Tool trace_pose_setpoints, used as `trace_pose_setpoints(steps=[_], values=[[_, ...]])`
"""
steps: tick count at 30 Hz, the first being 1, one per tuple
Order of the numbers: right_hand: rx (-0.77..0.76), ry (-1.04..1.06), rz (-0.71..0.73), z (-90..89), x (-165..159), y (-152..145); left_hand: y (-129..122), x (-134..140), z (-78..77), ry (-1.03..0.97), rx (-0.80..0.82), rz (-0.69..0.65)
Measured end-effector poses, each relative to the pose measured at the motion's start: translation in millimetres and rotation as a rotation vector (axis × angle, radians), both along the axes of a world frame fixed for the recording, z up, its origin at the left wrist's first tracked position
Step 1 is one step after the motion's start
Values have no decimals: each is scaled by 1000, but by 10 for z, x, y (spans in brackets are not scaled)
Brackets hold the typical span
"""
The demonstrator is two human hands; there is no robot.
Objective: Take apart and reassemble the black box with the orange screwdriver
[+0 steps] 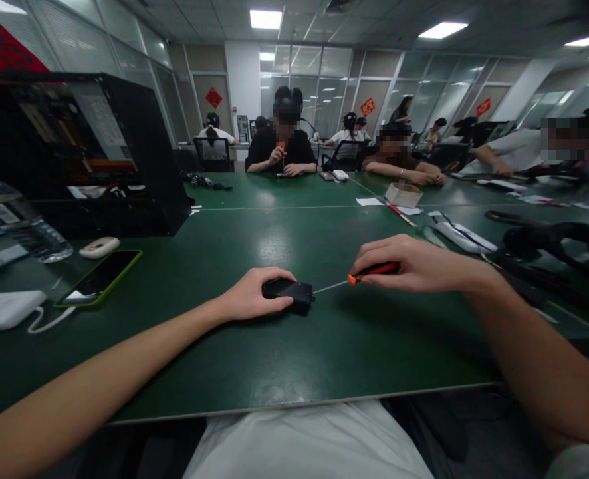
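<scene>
On the green tabletop (254, 359), my left hand (254, 293) is closed around a small black box-shaped device (299, 294), thumb on the near side and fingers over the far side. My right hand (404, 263) grips the orange-and-black handle of a screwdriver (377, 269), held low over the table. Its thin metal shaft points left, and the tip meets or nearly meets the right end of the device, by a small dark nub. Whether the tip sits in a screw is too small to tell.
At left are an open computer case (139, 153), a water bottle (25, 219), a phone in a green case (102, 276) and a white power bank (8, 311). A power strip (464, 236), cables and a small box (403, 194) lie right. Several people sit across the table.
</scene>
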State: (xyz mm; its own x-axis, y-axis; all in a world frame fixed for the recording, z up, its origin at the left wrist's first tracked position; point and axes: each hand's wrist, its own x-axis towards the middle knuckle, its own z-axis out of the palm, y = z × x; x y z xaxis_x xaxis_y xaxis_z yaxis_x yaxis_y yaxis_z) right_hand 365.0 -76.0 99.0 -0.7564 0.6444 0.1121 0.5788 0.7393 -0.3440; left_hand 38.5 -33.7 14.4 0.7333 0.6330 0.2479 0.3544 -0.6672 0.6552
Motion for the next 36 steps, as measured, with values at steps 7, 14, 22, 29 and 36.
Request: trace_pose_setpoints(steps=[7,14,22,29,36], values=[[-39,21,-29,2,47,57,3,-11,-12,-11,2,-13],[-142,53,-45,-71,79,188,2,-6,-11,-6,-7,-6],[-213,51,-61,-165,122,283,11,-11,-33,-10,13,-7],[-216,82,-54,-195,165,296,-7,-7,-26,-15,8,1],[-168,98,-65,-179,228,284,-20,-7,-7,5,22,8]])
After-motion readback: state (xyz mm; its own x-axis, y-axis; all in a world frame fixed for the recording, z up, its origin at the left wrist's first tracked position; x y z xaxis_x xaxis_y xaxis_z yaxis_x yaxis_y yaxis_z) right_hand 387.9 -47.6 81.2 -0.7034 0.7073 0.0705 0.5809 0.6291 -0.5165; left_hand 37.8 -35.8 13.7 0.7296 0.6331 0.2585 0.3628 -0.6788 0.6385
